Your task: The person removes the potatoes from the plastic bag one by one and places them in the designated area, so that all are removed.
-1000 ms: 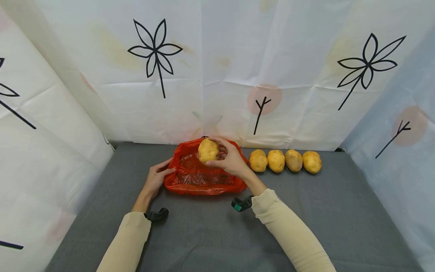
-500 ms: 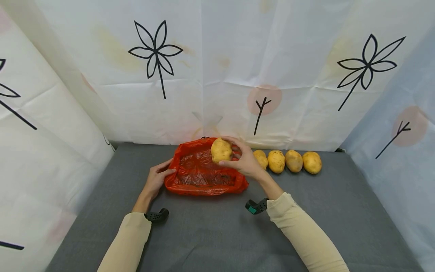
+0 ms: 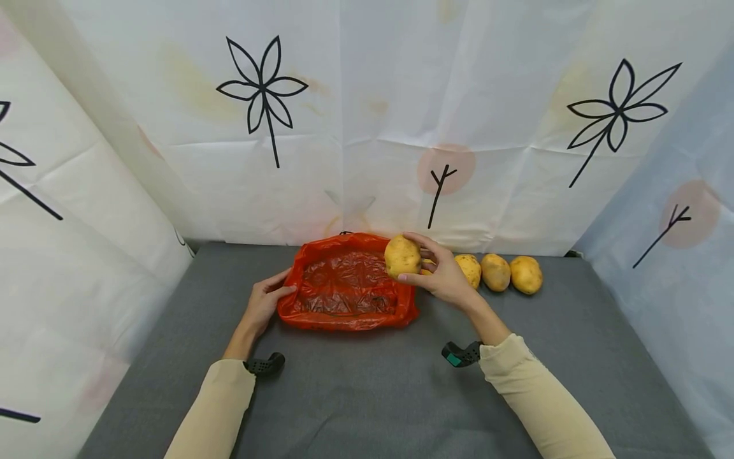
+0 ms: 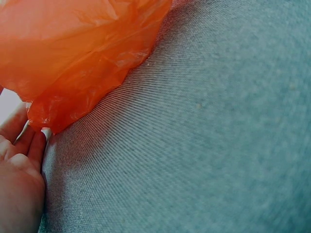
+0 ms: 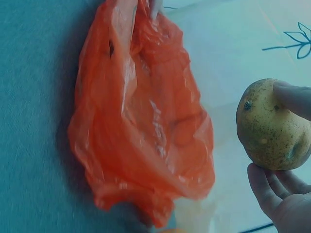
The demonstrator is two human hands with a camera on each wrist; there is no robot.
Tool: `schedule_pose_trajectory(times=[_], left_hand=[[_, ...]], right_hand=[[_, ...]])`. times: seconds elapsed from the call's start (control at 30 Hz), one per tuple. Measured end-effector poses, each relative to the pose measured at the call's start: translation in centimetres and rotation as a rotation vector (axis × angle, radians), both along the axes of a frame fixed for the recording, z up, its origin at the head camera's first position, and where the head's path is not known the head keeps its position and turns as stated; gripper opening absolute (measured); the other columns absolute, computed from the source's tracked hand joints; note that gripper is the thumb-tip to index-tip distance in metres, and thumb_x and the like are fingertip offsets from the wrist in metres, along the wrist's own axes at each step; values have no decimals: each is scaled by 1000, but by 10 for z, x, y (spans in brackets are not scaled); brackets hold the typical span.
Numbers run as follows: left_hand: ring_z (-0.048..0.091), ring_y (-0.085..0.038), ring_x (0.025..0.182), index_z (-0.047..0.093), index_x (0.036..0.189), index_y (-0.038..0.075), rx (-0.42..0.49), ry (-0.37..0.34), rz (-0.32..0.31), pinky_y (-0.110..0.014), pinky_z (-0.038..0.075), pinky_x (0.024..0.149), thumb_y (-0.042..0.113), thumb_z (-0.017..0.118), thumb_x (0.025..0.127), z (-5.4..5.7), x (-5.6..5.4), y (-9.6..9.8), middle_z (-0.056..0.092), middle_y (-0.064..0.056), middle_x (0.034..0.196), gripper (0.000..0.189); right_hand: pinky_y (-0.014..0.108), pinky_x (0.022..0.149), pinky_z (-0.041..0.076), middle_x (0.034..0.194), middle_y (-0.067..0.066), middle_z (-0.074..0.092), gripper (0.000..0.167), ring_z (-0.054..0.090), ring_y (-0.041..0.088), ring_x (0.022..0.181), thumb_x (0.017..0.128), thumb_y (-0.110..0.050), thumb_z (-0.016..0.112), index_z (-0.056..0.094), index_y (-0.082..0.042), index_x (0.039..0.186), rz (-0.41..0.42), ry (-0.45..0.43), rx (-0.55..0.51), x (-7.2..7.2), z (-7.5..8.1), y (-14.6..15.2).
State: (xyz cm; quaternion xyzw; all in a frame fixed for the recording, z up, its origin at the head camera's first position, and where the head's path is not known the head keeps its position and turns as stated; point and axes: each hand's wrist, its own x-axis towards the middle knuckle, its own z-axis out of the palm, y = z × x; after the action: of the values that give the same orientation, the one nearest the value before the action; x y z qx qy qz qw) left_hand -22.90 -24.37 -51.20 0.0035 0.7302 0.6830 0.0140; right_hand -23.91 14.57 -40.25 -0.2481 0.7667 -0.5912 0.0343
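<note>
A yellow potato is held between the thumb and fingers of my right hand, raised at the right rim of a red plastic bag. The right wrist view shows the potato apart from the bag, with dark specks on its skin. The bag stands with its mouth wide, and its creased inner bottom shows. At the bag's left side, my left hand pinches the rim, thumb on the near side and fingers mostly hidden behind the plastic. In the left wrist view, the fingers of that hand meet the bag's lower corner.
To the right of the bag, several potatoes stand in a row near the back edge of the grey cloth-covered table. My right hand partly covers the leftmost. A white printed curtain closes off the back and sides.
My right hand has carried the potato rightward from over the middle of the bag to its right rim, now overlapping the row. The left hand and the bag stay in place.
</note>
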Motion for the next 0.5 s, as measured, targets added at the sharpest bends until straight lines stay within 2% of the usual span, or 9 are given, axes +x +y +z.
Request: schedule_pose_trajectory(times=[0.3, 0.5], left_hand=[[54, -18, 126, 51, 150, 6, 2, -4, 3, -21, 53, 90, 12, 65, 100, -2, 1, 0, 48, -15, 152, 52], [54, -17, 126, 51, 150, 7, -1, 1, 0, -20, 53, 90, 13, 65, 100, -2, -1, 0, 48, -14, 152, 52]], right_hand=[[29, 98, 50, 152, 13, 42, 77, 51, 33, 125, 88, 1, 78, 42, -10, 155, -47, 5, 19, 4, 2, 33], [23, 94, 49, 149, 14, 42, 77, 50, 33, 124, 89, -1, 77, 42, -13, 155, -87, -9, 55, 5, 5, 52]])
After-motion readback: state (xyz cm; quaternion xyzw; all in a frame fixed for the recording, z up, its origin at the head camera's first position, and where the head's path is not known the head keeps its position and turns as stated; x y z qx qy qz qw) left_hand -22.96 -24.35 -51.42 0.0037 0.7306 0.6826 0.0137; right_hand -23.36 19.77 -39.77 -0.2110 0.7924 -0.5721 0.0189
